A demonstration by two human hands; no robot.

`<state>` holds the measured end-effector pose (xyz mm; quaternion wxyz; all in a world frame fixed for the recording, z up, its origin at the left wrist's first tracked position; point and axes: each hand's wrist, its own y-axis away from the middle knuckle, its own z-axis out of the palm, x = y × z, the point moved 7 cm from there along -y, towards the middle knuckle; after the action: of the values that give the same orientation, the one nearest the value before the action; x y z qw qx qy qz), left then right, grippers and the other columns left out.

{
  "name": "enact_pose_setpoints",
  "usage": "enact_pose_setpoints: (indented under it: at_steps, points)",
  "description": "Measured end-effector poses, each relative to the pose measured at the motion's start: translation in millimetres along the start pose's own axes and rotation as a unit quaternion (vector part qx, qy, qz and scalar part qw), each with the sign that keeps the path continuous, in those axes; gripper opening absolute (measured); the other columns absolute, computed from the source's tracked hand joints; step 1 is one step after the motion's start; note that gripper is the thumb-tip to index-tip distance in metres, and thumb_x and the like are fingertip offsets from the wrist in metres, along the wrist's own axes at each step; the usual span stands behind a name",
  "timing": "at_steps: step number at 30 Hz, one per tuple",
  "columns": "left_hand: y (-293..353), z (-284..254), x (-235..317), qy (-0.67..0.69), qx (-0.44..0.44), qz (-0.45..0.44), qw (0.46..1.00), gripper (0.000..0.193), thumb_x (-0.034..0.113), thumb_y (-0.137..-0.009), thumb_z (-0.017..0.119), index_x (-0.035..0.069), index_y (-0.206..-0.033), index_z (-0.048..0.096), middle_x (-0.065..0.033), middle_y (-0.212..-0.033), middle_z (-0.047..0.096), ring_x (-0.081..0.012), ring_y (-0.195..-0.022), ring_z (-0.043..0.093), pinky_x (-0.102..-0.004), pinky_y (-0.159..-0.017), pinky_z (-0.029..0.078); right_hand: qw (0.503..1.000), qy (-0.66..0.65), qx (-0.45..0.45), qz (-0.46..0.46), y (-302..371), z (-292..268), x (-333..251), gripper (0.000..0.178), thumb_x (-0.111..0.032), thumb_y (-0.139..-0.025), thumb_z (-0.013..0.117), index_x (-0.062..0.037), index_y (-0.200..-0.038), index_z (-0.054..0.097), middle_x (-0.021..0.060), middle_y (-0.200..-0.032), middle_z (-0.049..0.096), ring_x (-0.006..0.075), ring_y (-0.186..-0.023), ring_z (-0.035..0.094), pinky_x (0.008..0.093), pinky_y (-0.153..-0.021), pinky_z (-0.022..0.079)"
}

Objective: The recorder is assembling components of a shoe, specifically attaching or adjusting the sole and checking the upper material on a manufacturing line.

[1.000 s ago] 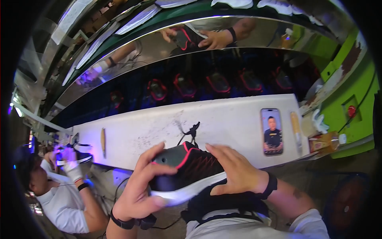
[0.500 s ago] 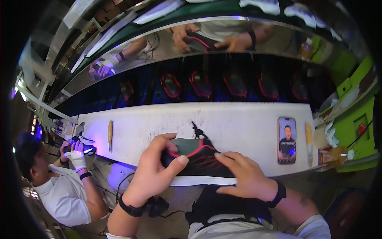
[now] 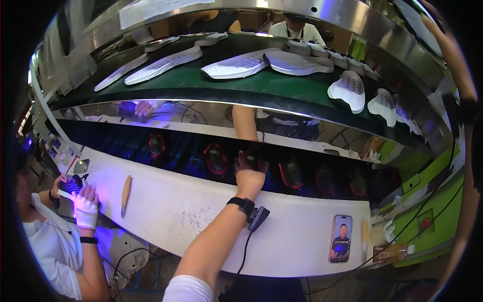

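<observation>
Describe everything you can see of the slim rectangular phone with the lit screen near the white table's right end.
The slim rectangular phone has rounded corners and a thin, coppery, metallic-looking edge. It lies screen up near the right end of the white flat-topped table, slightly slanted, its long sides running away from the viewer. The glassy-looking screen is lit, showing a person in a dark top, with a bluish glow low down. Only the table visibly touches it.

Phone [image 3: 341, 238] on white table [image 3: 292, 221]
</observation>
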<state>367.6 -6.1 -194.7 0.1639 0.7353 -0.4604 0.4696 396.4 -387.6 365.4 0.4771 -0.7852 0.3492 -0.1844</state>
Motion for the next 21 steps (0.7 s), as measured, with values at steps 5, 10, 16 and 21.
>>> enact_pose_setpoints:
  at_steps: [5,10,16,21]
  points:
    - [-5,36,22,-0.157,-0.028,-0.060,0.985,0.098,0.048,-0.079,0.073,0.008,-0.151,0.021,-0.0365,-0.147,0.032,-0.0497,-0.131,0.047,-0.0490,-0.108,0.043,0.990,0.109,-0.059,-0.064,-12,91,-32,0.056,-0.028,-0.095,0.062,-0.0059,-0.144,0.046,0.0201,-0.144,0.049,0.0369,-0.135,0.045,0.0423,-0.113,0.036]
    - [-57,5,-61,-0.137,-0.022,0.078,0.987,0.085,0.013,-0.085,0.066,0.010,-0.157,0.021,-0.0255,-0.148,0.041,-0.0412,-0.133,0.047,-0.0440,-0.108,0.044,0.971,0.185,0.071,-0.135,3,160,-108,0.039,-0.030,-0.094,0.063,-0.0037,-0.122,0.066,0.0187,-0.111,0.069,0.0341,-0.104,0.065,0.0393,-0.089,0.052]
    - [-3,-63,24,0.456,-0.200,-0.072,0.864,0.090,-0.016,-0.077,0.055,0.011,-0.158,0.027,-0.0096,-0.133,0.052,-0.0197,-0.121,0.055,-0.0305,-0.096,0.050,0.973,-0.090,-0.204,-0.052,107,302,-257,0.069,-0.045,-0.093,0.058,-0.0010,-0.145,0.046,0.0309,-0.144,0.047,0.0430,-0.137,0.043,0.0509,-0.113,0.036]
    - [23,-96,25,0.502,-0.326,-0.107,0.794,0.087,-0.010,-0.084,0.059,0.012,-0.160,0.022,-0.0151,-0.128,0.061,-0.0166,-0.110,0.061,-0.0284,-0.094,0.051,0.921,-0.141,-0.347,0.104,89,357,-253,0.074,-0.045,-0.085,0.061,0.0017,-0.142,0.051,0.0299,-0.116,0.067,0.0406,-0.112,0.065,0.0420,-0.098,0.050]
